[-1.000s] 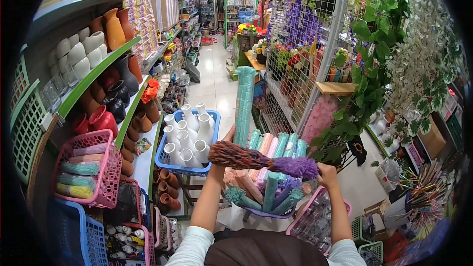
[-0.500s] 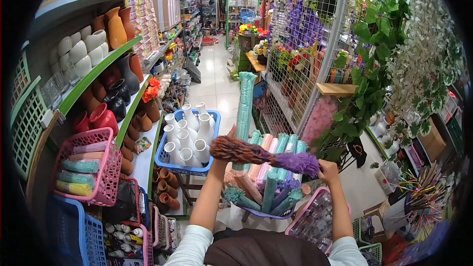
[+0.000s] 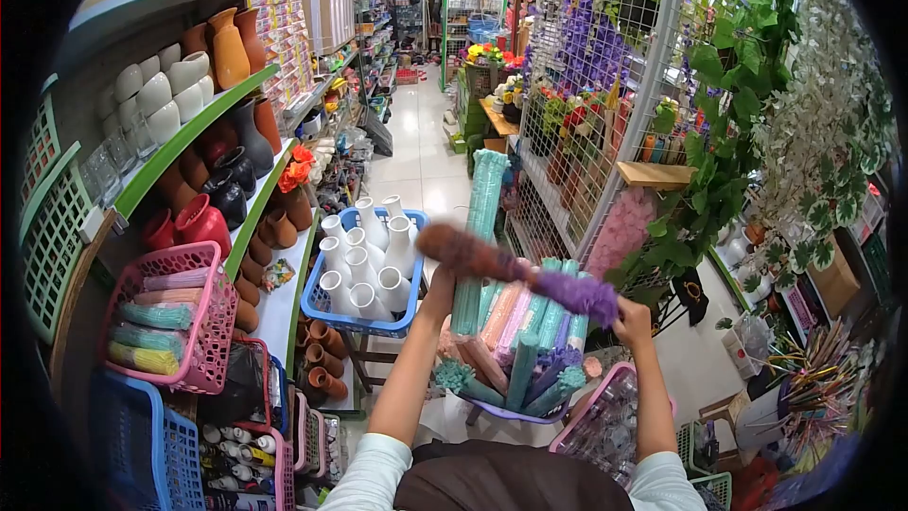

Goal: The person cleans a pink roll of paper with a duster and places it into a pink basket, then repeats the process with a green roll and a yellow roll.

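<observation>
My left hand [image 3: 438, 291] is closed at the side of a tall teal bundle of thin stems [image 3: 484, 199], which stands upright; most of its fingers are hidden. My right hand [image 3: 632, 324] grips the purple end of a brown-and-purple bundle of dried stems [image 3: 575, 293]. This bundle slants across in front of the teal one, its brown end blurred and raised to the left. Below both hands, a purple-blue basket [image 3: 515, 414] holds several wrapped bundles in teal, peach, pink and purple.
On the left, a blue basket [image 3: 364, 326] carries white vases [image 3: 392, 251]. A pink basket [image 3: 213, 360] of coloured bundles sits by the shelves. Another pink basket [image 3: 567, 435] with clear-wrapped items is near my right arm. A white wire grid [image 3: 591, 132] with flowers rises at right.
The brown end of the bundle has swung up and blurred, while its purple end stays by my right hand. My left hand and the teal bundle sit slightly lower and further right in view.
</observation>
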Available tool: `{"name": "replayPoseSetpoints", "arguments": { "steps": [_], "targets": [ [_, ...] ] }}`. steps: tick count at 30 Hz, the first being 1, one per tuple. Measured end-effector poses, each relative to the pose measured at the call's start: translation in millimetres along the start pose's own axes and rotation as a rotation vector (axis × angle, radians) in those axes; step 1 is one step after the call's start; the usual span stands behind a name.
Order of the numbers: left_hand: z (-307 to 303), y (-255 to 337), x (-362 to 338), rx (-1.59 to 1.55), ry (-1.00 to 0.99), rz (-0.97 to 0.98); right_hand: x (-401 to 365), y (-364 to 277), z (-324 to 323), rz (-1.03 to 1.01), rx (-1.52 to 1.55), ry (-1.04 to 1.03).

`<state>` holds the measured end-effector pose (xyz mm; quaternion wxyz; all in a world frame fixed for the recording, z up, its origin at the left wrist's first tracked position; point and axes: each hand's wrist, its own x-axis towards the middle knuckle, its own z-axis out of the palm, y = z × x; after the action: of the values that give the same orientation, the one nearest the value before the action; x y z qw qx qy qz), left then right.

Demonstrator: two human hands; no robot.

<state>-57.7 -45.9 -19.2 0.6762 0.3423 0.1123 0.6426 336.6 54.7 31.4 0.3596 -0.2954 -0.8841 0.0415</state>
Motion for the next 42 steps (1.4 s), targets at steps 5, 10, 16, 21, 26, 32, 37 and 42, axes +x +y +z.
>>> {"name": "replayPoseSetpoints", "arguments": {
  "steps": [5, 10, 16, 21, 26, 32, 37, 42],
  "targets": [
    [88, 30, -25, 0.369, 0.431, 0.043, -24, 12, 7, -0.132, -0.07, -0.132],
    [75, 15, -10, 0.292, 0.27, 0.069, 5, -2, 2, 0.121, -0.048, 0.153],
    [57, 12, -7, 0.158, 0.102, 0.015, 5, -7, -8, 0.068, -0.096, 0.148],
    [97, 22, -19, 0.237, 0.339, 0.143, -36, 12, 2, -0.128, -0.137, -0.102],
    [72, 10, -15, 0.352, 0.414, 0.052, -16, -2, -2, 0.029, -0.088, 0.148],
    [109, 8, -7, 0.401, 0.273, 0.163, 0, -16, -10, 0.11, -0.052, 0.21],
    [75, 19, -20, 0.287, 0.379, 0.065, -46, 6, 3, -0.084, -0.074, -0.086],
    [74, 4, -15, 0.495, 0.391, 0.128, -43, 3, 4, 0.011, -0.109, 0.065]
  ]
}}
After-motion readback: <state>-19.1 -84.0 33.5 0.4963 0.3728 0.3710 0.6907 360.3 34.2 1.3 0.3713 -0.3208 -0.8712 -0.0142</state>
